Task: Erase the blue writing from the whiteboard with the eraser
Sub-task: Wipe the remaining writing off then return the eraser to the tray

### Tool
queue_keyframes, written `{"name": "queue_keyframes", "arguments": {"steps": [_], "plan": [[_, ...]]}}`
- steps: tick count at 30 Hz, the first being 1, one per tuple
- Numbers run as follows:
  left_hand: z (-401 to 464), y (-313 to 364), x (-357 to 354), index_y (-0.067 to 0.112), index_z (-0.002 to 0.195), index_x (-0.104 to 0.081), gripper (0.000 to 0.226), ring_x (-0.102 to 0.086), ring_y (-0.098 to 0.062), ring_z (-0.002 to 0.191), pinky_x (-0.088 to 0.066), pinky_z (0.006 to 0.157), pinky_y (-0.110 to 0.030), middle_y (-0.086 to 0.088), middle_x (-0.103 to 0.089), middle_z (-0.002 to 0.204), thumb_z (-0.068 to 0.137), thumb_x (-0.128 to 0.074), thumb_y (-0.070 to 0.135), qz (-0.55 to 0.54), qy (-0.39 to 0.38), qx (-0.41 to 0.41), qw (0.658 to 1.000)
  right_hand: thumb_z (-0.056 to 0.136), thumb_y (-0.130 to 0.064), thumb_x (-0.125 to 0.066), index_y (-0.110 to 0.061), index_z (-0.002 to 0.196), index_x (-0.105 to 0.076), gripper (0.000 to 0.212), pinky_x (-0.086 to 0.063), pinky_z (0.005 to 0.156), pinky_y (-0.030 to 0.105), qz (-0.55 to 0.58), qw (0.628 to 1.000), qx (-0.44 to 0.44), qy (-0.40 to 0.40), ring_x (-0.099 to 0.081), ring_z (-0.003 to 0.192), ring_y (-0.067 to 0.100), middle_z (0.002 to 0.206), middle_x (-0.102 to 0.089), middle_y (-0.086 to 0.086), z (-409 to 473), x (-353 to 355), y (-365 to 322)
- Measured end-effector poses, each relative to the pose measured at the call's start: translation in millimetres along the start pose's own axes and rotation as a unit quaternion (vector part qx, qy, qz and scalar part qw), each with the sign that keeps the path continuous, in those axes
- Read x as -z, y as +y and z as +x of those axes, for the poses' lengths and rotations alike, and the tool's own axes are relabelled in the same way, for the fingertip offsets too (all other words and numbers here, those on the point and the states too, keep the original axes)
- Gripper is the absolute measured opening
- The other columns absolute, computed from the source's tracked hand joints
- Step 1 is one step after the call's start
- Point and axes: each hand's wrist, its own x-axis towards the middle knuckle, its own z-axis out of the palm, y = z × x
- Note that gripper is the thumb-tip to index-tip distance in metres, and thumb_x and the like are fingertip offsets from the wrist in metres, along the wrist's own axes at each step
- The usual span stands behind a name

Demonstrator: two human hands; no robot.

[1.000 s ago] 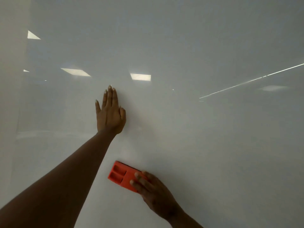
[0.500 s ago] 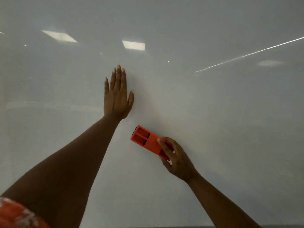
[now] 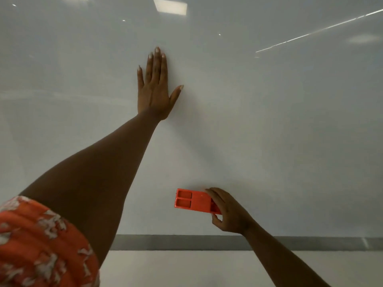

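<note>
The whiteboard [image 3: 269,121] fills most of the view, glossy and pale grey, with no blue writing visible on it. My left hand [image 3: 155,90] lies flat against the board, fingers pointing up, thumb spread to the right. Lower down, my right hand [image 3: 230,212] grips the right end of an orange eraser [image 3: 190,200] and presses it level against the board, just above the board's lower edge. The eraser's back shows two rectangular recesses at its left end.
A grey frame strip [image 3: 186,242] runs along the bottom of the board, with a pale wall [image 3: 176,268] below it. Ceiling lights reflect near the top of the board [image 3: 170,5]. An orange patterned sleeve [image 3: 41,245] fills the lower left corner.
The eraser has gone from tilted to level and sits lower on the board, near its bottom edge. The view has tipped down, so the board's frame shows. My left hand stays flat on the board.
</note>
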Motion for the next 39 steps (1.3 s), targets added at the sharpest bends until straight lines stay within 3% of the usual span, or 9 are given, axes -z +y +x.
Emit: {"name": "queue_keyframes", "arguments": {"steps": [10, 15, 22, 29, 35, 37, 39], "plan": [[-2.3, -3.4, -6.8, 0.004, 0.146, -0.002, 0.071, 0.0, -0.028, 0.145, 0.0, 0.117, -0.046, -0.016, -0.003, 0.157, 0.095, -0.022, 0.049, 0.029, 0.03, -0.013, 0.999, 0.08, -0.01, -0.062, -0.007, 0.136, -0.04, 0.06, -0.034, 0.106, 0.032, 0.06, 0.987, -0.078, -0.125, -0.043, 0.125, 0.028, 0.139, -0.041, 0.013, -28.2, -64.9, 6.6], [-1.4, -3.0, -11.0, 0.003, 0.146, -0.006, 0.07, -0.004, -0.029, 0.144, -0.002, 0.118, -0.047, -0.017, -0.007, 0.156, 0.095, -0.021, 0.048, 0.035, 0.047, -0.007, 0.998, 0.08, -0.009, -0.064, -0.009, 0.126, -0.047, 0.049, -0.035, 0.101, 0.029, 0.087, 0.979, -0.083, -0.163, -0.044, 0.119, 0.025, 0.133, -0.045, 0.01, -30.7, -85.8, 2.5], [-1.1, -3.1, -15.6, 0.003, 0.146, -0.009, 0.069, -0.007, -0.029, 0.144, -0.004, 0.118, -0.047, -0.016, -0.011, 0.156, 0.094, -0.019, 0.048, 0.051, 0.067, -0.005, 0.996, 0.086, -0.011, -0.057, -0.019, 0.13, -0.05, 0.045, -0.023, 0.109, 0.026, 0.064, 0.975, -0.109, -0.182, -0.032, 0.13, 0.018, 0.141, -0.04, 0.002, -40.2, -110.5, 3.2], [-2.2, -6.7, -18.6, 0.002, 0.145, -0.011, 0.067, -0.01, -0.029, 0.144, -0.005, 0.117, -0.046, -0.017, -0.014, 0.155, 0.095, -0.019, 0.045, 0.047, 0.08, -0.017, 0.996, 0.096, -0.008, -0.05, -0.028, 0.14, -0.039, 0.05, -0.02, 0.115, 0.027, 0.051, 0.965, -0.131, -0.221, -0.019, 0.139, 0.014, 0.152, -0.024, 0.001, -47.8, -125.4, 3.2], [-4.8, -8.0, -17.1, 0.001, 0.145, -0.011, 0.067, -0.009, -0.031, 0.144, -0.005, 0.117, -0.047, -0.02, -0.013, 0.155, 0.095, -0.022, 0.043, 0.04, 0.079, -0.026, 0.996, 0.102, -0.007, -0.033, -0.031, 0.145, -0.025, 0.05, -0.013, 0.115, 0.026, 0.051, 0.969, -0.151, -0.19, -0.007, 0.143, 0.013, 0.158, -0.005, 0.001, -69.0, -135.0, 0.8], [-5.4, -8.8, -18.5, 0.0, 0.145, -0.011, 0.067, -0.008, -0.031, 0.144, -0.004, 0.117, -0.046, -0.021, -0.013, 0.155, 0.094, -0.024, 0.043, 0.03, 0.078, -0.024, 0.996, 0.094, 0.001, -0.047, -0.027, 0.143, -0.033, 0.058, -0.027, 0.111, 0.025, 0.034, 0.969, -0.164, -0.179, -0.023, 0.14, 0.015, 0.155, -0.017, 0.01, -68.2, -131.7, -2.1], [-5.7, -6.1, -14.6, 0.0, 0.145, -0.011, 0.068, -0.008, -0.031, 0.144, -0.003, 0.117, -0.046, -0.021, -0.012, 0.155, 0.094, -0.024, 0.043, 0.018, 0.082, -0.028, 0.996, 0.059, -0.005, -0.084, -0.025, 0.12, -0.063, 0.068, -0.05, 0.086, 0.018, -0.023, 0.98, -0.128, -0.148, -0.06, 0.112, 0.013, 0.124, -0.061, 0.013, -65.6, -125.6, -4.3]]}}
